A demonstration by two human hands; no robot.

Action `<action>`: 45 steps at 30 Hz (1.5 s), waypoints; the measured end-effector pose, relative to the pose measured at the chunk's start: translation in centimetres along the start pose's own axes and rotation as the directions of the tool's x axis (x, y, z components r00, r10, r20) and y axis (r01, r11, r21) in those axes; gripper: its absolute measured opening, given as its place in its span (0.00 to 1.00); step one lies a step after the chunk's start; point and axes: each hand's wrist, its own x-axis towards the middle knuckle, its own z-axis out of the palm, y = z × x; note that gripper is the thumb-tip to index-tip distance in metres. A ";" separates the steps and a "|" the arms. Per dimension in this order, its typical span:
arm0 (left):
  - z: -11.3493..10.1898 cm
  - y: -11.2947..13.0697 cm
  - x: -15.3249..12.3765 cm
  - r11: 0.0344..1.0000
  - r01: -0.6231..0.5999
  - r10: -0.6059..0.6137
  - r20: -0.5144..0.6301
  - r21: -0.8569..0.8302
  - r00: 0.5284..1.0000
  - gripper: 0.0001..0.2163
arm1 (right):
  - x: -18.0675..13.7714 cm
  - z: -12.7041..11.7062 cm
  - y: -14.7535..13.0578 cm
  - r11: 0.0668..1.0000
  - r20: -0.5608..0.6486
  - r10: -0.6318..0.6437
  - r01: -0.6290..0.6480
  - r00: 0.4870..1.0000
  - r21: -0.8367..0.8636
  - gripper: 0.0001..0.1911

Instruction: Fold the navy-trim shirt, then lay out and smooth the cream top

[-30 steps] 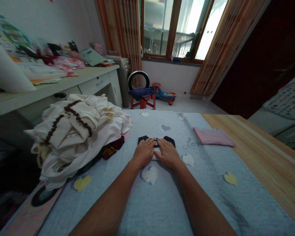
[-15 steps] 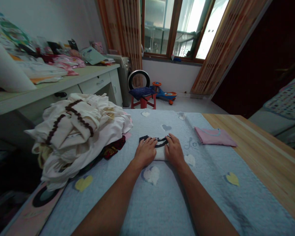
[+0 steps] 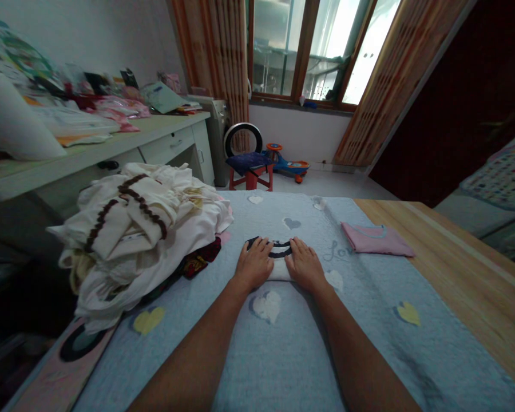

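A small folded white garment with black trim (image 3: 280,269) lies on the blue heart-patterned cloth in front of me. My left hand (image 3: 254,263) rests flat over its left end, fingers stretched forward. On its right end lies my right hand (image 3: 304,263), palm down with the fingers out. Between the hands the black-and-white banded edge shows; both ends of the garment are partly hidden beneath them. Off to the right is a folded pink garment (image 3: 376,238) with a light blue neckline.
A heap of white clothes (image 3: 154,229) with brown ruffles stands at the left, dark red fabric (image 3: 201,257) under its edge. The blue cloth (image 3: 369,343) covers much of the wooden table (image 3: 446,252). Beyond are a red stool (image 3: 252,178), a ride-on toy (image 3: 289,165) and a cluttered desk (image 3: 163,129).
My right hand has flattened and slid slightly towards me on the garment. The left hand stays nearly in place; the dark corner beside it now shows less.
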 end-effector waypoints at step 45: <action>-0.6 2.4 -0.9 0.996 0.009 -0.018 -0.112 -0.084 0.994 0.08 | -0.1 -0.3 -0.5 0.984 -0.227 -0.028 0.067 0.973 0.164 0.11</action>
